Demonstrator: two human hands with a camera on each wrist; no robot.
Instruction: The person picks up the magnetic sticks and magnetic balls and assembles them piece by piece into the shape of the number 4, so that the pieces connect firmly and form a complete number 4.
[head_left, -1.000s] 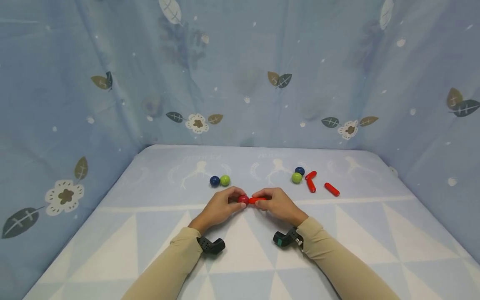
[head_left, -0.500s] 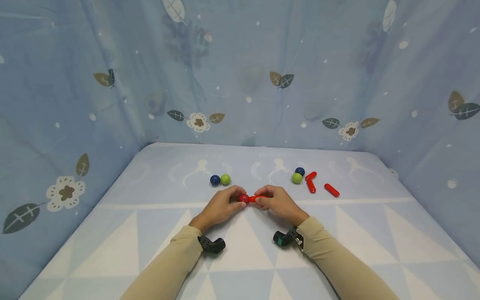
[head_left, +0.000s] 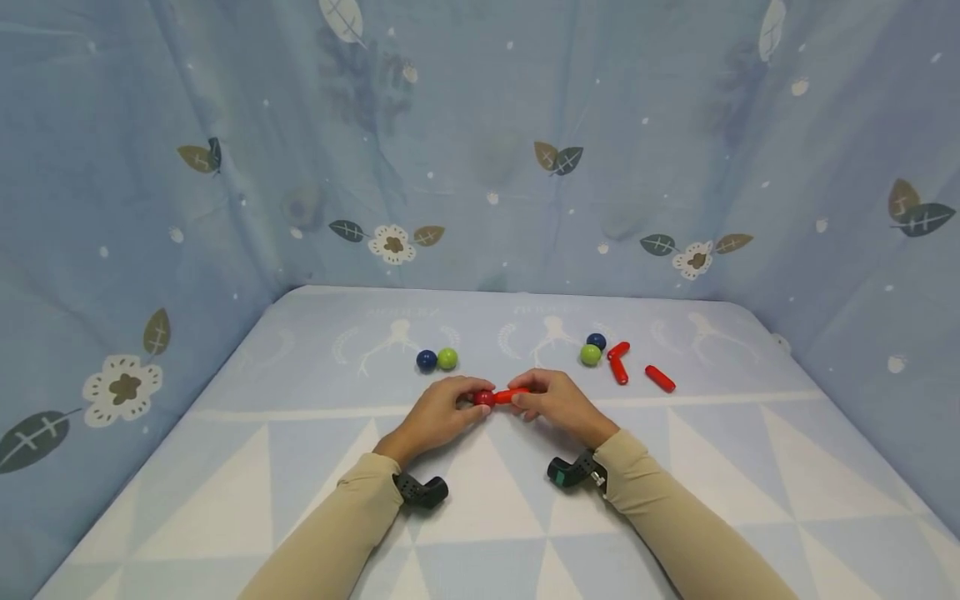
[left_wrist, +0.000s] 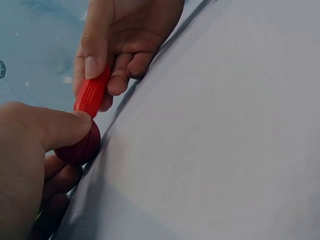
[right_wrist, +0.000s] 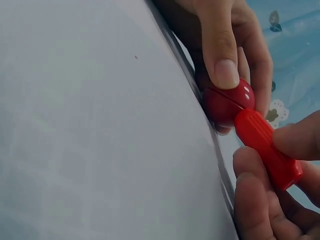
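By the left hand (head_left: 441,411), a dark red ball (right_wrist: 220,109) is pinched between thumb and fingers; by the right hand (head_left: 561,408), a red stick (right_wrist: 257,131) is likewise pinched, its end meeting the ball. Beyond, on the tabletop (head_left: 480,508), a navy ball (head_left: 426,360) and green ball (head_left: 447,358) are seen together; farther right, another navy-green pair (head_left: 590,356) is neighboured by three more red sticks (head_left: 660,379).

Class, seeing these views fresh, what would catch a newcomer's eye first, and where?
In the middle of the head view, the dark red ball in the left hand stands out, meeting the bright red stick that the right hand pinches. Beyond the hands, a blue ball and a green ball sit to the left; more red sticks lie to the right.
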